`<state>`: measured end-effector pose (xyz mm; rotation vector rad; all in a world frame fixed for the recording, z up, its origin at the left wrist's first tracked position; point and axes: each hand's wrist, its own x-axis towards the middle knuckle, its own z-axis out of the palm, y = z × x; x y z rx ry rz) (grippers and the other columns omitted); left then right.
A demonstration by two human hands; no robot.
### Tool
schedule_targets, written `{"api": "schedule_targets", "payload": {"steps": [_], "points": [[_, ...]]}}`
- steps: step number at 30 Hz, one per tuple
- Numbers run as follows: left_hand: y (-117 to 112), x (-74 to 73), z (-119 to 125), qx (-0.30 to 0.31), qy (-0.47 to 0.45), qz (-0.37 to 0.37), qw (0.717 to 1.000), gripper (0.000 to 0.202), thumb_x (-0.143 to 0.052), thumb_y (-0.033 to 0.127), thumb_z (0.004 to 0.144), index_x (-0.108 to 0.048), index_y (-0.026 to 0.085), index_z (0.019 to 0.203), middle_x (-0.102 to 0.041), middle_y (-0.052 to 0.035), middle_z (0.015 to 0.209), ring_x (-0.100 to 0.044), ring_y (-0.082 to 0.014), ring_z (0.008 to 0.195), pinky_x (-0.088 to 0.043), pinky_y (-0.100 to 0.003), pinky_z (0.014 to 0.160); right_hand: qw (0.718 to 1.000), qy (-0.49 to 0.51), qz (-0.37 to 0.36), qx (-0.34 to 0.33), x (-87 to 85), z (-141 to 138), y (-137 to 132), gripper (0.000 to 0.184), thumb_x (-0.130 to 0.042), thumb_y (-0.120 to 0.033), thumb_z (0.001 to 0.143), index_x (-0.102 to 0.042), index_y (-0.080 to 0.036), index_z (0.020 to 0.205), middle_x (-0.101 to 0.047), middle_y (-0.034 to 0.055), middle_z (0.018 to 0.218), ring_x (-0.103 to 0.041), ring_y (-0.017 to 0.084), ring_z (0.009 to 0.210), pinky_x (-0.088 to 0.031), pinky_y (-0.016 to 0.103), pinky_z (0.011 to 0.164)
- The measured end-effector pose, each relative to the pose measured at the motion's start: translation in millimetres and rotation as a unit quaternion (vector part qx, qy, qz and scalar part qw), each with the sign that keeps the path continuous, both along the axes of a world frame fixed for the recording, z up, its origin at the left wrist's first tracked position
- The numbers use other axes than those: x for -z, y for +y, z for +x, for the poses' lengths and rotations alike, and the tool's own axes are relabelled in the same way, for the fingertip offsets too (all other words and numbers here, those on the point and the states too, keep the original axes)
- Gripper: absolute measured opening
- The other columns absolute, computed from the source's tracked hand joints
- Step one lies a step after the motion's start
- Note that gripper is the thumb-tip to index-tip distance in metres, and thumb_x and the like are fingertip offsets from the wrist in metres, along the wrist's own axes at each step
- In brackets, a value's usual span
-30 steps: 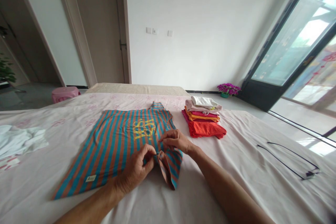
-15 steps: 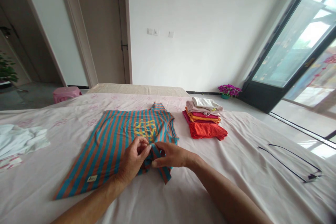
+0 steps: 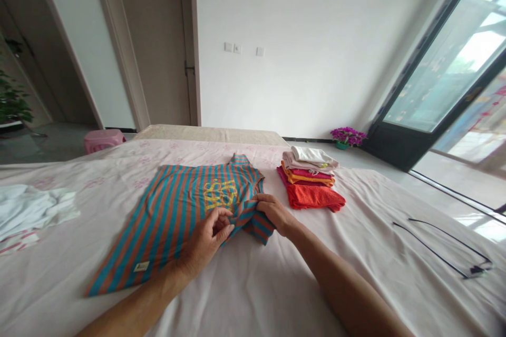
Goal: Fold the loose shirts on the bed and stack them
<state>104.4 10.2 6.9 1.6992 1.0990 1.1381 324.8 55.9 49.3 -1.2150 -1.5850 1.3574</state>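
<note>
A blue and brown striped T-shirt (image 3: 174, 205) with yellow lettering lies spread on the bed, its neckline to the right and its hem to the left. My left hand (image 3: 209, 237) is closed, pinching the shirt's near side below the lettering. At the near shoulder, my right hand (image 3: 274, 213) has its fingers closed on the cloth by the neckline. Between the two hands the fabric is raised and partly folded over, and the near sleeve hangs out below my right hand.
Right of the shirt stands a pile of folded clothes (image 3: 310, 179), red at the bottom and white on top. Crumpled white clothing (image 3: 31, 213) lies at the left. Eyeglasses (image 3: 474, 269) rest on the bedsheet (image 3: 316, 268) at the right. A pink stool (image 3: 103, 140) stands beyond the bed.
My right hand has moved right and away from me, from beside my left hand to the neckline, drawing the near shoulder cloth along. My left hand keeps its pinch in nearly the same place.
</note>
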Motion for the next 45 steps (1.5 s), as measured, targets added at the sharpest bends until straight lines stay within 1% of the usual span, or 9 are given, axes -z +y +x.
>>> {"api": "schedule_targets", "payload": {"steps": [4, 8, 14, 20, 26, 32, 38, 42, 45], "points": [[-1.1, -0.9, -2.1, 0.023, 0.037, 0.006, 0.999, 0.028, -0.061, 0.036, 0.087, -0.059, 0.020, 0.110, -0.067, -0.0021, 0.090, -0.066, -0.0152, 0.079, -0.054, -0.028, 0.074, 0.996, 0.059, -0.060, 0.008, -0.6, 5.7, 3.6, 0.015, -0.052, -0.021, 0.065, -0.062, -0.016, 0.076, -0.065, 0.0011, 0.064, -0.059, 0.013, 0.054, -0.043, 0.020, 0.046], [-5.9, -3.7, -8.4, 0.045, 0.093, 0.022, 0.994, 0.028, -0.064, 0.033, 0.085, -0.060, 0.022, 0.111, -0.070, -0.0028, 0.096, -0.067, -0.0168, 0.085, -0.055, -0.030, 0.079, 0.989, 0.046, -0.137, -0.031, -1.4, 8.3, 2.8, 0.013, -0.057, -0.023, 0.066, -0.059, -0.016, 0.077, -0.063, -0.0003, 0.060, -0.049, 0.008, 0.040, -0.029, 0.016, 0.035], [-16.0, -7.9, -35.5, 0.027, 0.242, 0.114, 0.963, 0.031, -0.060, 0.016, 0.080, -0.063, 0.026, 0.110, -0.068, -0.0032, 0.111, -0.065, -0.0206, 0.105, -0.052, -0.034, 0.092, 0.983, 0.086, -0.143, -0.082, -3.6, 17.6, 1.9, 0.023, -0.074, -0.029, 0.064, -0.058, -0.016, 0.074, -0.053, -0.0065, 0.053, -0.036, 0.003, 0.038, -0.020, 0.015, 0.035], [-32.0, -2.6, -103.2, -0.007, 0.339, 0.169, 0.926, 0.026, -0.051, 0.014, 0.084, -0.066, 0.029, 0.100, -0.069, 0.0003, 0.105, -0.067, -0.0168, 0.100, -0.052, -0.025, 0.088, 0.971, 0.142, -0.159, -0.108, -9.0, 23.0, 1.1, 0.036, -0.085, -0.039, 0.064, -0.063, -0.013, 0.078, -0.059, -0.0028, 0.060, -0.050, 0.006, 0.047, -0.040, 0.017, 0.047], [-42.3, 5.3, -186.5, -0.096, 0.398, 0.144, 0.901, 0.019, -0.056, 0.024, 0.082, -0.066, 0.036, 0.093, -0.071, 0.0075, 0.099, -0.068, -0.0178, 0.096, -0.052, -0.026, 0.086, 0.974, 0.141, -0.138, -0.115, -24.2, 33.2, 1.2, 0.039, -0.082, -0.044, 0.069, -0.067, -0.016, 0.092, -0.072, 0.0048, 0.081, -0.069, 0.019, 0.070, -0.056, 0.030, 0.065], [-24.3, -15.6, -226.4, -0.196, 0.304, -0.022, 0.932, 0.020, -0.056, 0.045, 0.082, -0.065, 0.030, 0.090, -0.072, 0.0091, 0.086, -0.066, -0.0158, 0.082, -0.049, -0.023, 0.078, 0.991, 0.069, -0.053, -0.101, -41.5, 36.9, 10.8, 0.037, -0.078, -0.045, 0.074, -0.070, -0.015, 0.094, -0.074, 0.0043, 0.081, -0.068, 0.016, 0.065, -0.054, 0.025, 0.061], [13.3, -41.9, -212.9, -0.243, 0.172, -0.062, 0.953, 0.048, -0.060, 0.060, 0.080, -0.062, 0.019, 0.106, -0.063, 0.0092, 0.074, -0.057, -0.0110, 0.074, -0.043, -0.016, 0.069, 0.993, -0.014, 0.045, -0.104, -57.3, 36.4, 62.1, 0.038, -0.075, -0.043, 0.074, -0.073, -0.015, 0.098, -0.075, 0.0051, 0.089, -0.068, 0.017, 0.074, -0.054, 0.027, 0.069], [48.3, -34.6, -198.5, -0.250, 0.013, -0.102, 0.963, 0.048, -0.065, 0.056, 0.079, -0.059, 0.015, 0.103, -0.066, 0.0082, 0.080, -0.060, -0.0109, 0.080, -0.048, -0.019, 0.076, 0.985, -0.096, 0.108, -0.094, -54.3, 34.5, 121.9, 0.035, -0.076, -0.039, 0.070, -0.076, -0.014, 0.095, -0.075, 0.0035, 0.084, -0.066, 0.017, 0.072, -0.052, 0.027, 0.067], [71.4, -21.4, -198.0, -0.282, -0.015, -0.127, 0.951, 0.046, -0.069, 0.048, 0.080, -0.060, 0.013, 0.109, -0.066, 0.0061, 0.078, -0.063, -0.0129, 0.080, -0.049, -0.020, 0.074, 0.974, -0.146, 0.171, -0.037, -40.3, 27.9, 159.1, 0.025, -0.072, -0.032, 0.072, -0.076, -0.015, 0.090, -0.074, 0.0027, 0.081, -0.064, 0.016, 0.073, -0.051, 0.026, 0.068]]}}
